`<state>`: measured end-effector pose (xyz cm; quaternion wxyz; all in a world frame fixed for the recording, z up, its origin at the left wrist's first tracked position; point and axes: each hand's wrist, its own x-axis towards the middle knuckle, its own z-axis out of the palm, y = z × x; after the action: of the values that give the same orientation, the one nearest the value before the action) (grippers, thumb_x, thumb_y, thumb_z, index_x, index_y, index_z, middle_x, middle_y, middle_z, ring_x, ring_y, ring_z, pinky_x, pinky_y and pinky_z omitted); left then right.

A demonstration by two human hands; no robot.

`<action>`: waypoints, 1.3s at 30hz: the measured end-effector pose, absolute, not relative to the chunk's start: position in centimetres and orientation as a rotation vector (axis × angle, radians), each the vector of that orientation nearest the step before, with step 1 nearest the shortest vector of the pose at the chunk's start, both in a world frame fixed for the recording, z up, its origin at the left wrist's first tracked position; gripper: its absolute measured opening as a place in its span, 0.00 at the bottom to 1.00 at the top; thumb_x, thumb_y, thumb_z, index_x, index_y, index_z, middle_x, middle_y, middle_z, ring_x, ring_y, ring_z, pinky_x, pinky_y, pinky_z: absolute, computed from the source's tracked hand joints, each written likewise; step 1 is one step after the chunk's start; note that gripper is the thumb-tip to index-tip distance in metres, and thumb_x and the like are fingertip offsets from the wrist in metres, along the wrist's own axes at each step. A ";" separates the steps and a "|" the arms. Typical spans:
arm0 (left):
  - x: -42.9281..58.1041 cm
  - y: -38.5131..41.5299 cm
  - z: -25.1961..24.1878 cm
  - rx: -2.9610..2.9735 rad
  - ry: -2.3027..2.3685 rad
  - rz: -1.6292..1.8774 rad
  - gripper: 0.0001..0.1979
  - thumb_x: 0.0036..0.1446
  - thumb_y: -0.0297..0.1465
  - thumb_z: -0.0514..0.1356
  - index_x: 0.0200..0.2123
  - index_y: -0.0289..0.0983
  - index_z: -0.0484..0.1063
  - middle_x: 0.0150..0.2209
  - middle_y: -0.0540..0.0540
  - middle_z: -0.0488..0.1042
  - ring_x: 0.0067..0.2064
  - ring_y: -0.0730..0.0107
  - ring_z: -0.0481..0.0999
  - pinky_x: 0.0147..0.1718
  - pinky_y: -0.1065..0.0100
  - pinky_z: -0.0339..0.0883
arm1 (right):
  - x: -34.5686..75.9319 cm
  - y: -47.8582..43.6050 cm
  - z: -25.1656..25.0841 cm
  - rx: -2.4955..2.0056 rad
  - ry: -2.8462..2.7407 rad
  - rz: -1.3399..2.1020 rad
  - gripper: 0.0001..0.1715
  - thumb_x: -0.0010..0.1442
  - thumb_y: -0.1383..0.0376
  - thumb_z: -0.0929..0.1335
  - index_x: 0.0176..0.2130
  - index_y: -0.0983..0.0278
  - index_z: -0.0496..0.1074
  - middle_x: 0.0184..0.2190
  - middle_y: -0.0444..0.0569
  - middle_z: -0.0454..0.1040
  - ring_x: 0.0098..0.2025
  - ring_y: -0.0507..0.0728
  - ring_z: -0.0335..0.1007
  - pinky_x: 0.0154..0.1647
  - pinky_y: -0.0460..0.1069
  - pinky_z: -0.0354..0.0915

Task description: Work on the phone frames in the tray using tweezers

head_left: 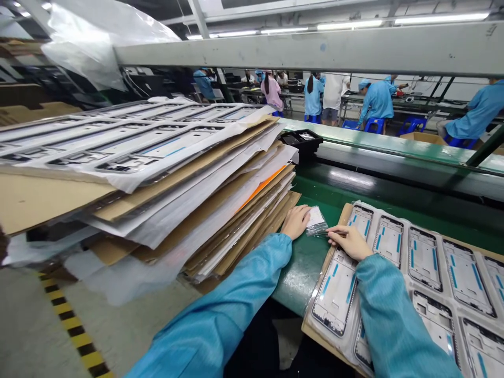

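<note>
My left hand (296,221) is at the green work surface, its curled fingers holding the edge of a small clear plastic bag (315,221) with a white label. Just right of it, my right hand (350,241) pinches a thin dark tool that looks like tweezers (325,232), its tip at the bag's lower end. What lies inside the bag is too small to make out. Under my right wrist and forearm is a plastic tray (372,251) of phone frames with blue strips, such as this phone frame (388,239), resting on cardboard.
To the left rises a tall, uneven stack of cardboard sheets and trays (220,184), with phone frames on top. A black box (301,140) stands behind it. A dark conveyor belt (354,176) runs beyond the green table (293,278). Several people in smocks work farther back.
</note>
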<state>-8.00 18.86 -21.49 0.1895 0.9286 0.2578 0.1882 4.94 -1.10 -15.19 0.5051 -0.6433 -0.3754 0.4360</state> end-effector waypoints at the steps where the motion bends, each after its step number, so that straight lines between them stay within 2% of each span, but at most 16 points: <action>1: -8.0 18.9 -21.6 2.609 0.726 0.532 0.20 0.66 0.38 0.46 0.56 0.41 0.67 0.58 0.49 0.64 0.59 0.66 0.60 0.59 0.60 0.53 | 5.0 -1.1 -15.2 -1.553 -0.908 1.056 0.26 0.53 0.53 0.70 0.43 0.72 0.75 0.33 0.53 0.75 0.33 0.52 0.73 0.37 0.46 0.68; 5: -8.1 19.2 -21.8 2.601 0.730 0.549 0.19 0.66 0.38 0.46 0.55 0.41 0.67 0.57 0.49 0.65 0.59 0.66 0.61 0.59 0.60 0.54 | 4.9 -1.3 -15.0 -1.560 -0.898 1.052 0.25 0.54 0.54 0.69 0.42 0.72 0.74 0.33 0.54 0.75 0.34 0.53 0.73 0.38 0.47 0.69; 11: -8.1 19.3 -21.8 2.568 0.737 0.580 0.19 0.65 0.37 0.46 0.53 0.39 0.69 0.56 0.47 0.66 0.58 0.65 0.63 0.59 0.61 0.55 | 4.7 -1.5 -15.1 -1.545 -0.837 1.006 0.22 0.53 0.53 0.69 0.39 0.70 0.70 0.28 0.50 0.74 0.30 0.53 0.72 0.37 0.48 0.70; 24: -8.0 19.5 -22.2 2.530 0.737 0.599 0.18 0.64 0.36 0.49 0.53 0.40 0.70 0.55 0.48 0.67 0.58 0.65 0.63 0.59 0.59 0.56 | 4.5 -1.7 -15.4 -1.548 -0.787 0.958 0.24 0.53 0.52 0.70 0.37 0.71 0.68 0.29 0.53 0.74 0.28 0.52 0.72 0.33 0.47 0.69; 33: -7.8 19.9 -22.6 2.463 0.743 0.718 0.17 0.64 0.32 0.48 0.50 0.34 0.71 0.53 0.44 0.68 0.56 0.65 0.64 0.60 0.61 0.57 | 5.4 -2.6 -15.4 -1.585 -0.774 0.959 0.23 0.54 0.53 0.70 0.34 0.71 0.66 0.27 0.54 0.73 0.28 0.54 0.72 0.34 0.48 0.70; 39: -8.5 19.0 -20.8 2.408 0.730 0.855 0.16 0.63 0.29 0.49 0.51 0.33 0.68 0.55 0.43 0.65 0.57 0.67 0.63 0.61 0.61 0.56 | 5.7 -3.1 -15.5 -1.620 -0.809 0.976 0.22 0.54 0.53 0.70 0.35 0.71 0.67 0.28 0.53 0.73 0.28 0.52 0.71 0.34 0.47 0.69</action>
<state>-8.48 18.96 -20.78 0.2397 0.8796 0.2667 0.3125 5.75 -3.05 -15.47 0.5162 -0.6745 -0.3368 0.4064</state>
